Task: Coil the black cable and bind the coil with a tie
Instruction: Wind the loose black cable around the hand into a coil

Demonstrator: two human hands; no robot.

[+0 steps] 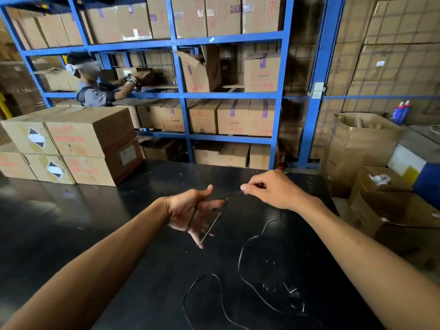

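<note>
A thin black cable trails in loose curves over the black table. My left hand is held palm up above the table, fingers spread, with a loop of the cable wound across the palm and around the fingers. To its right, my right hand pinches the cable between thumb and forefinger, and a short stretch runs taut between the two hands. The rest of the cable lies slack on the table below and to the right. The cable's end plug rests near the front right. No tie can be made out.
Stacked cardboard boxes stand on the table's far left. Blue shelving full of boxes fills the background, with another person reaching into a shelf. Open cartons stand to the right of the table.
</note>
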